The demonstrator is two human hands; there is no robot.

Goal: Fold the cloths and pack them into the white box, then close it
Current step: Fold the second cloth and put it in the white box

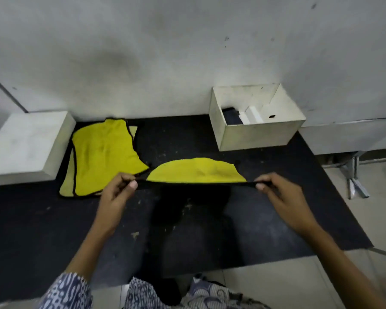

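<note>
Left hand [114, 192] and right hand [283, 197] each pinch a near corner of a yellow cloth [196, 171], grip closed on its dark edge, cloth stretched between them above the black desk [54, 219]. More yellow cloths [100, 157] lie piled flat at far left, beside a white block [25, 143]. Open white box [254, 121] sits far right against the wall, dark and white items inside.

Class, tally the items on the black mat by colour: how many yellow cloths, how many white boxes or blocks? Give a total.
Yellow cloths: 3, one held cloth, two in the flat pile, the lower one showing at its edge
White: 2, open white box, white block
Total: 5
</note>
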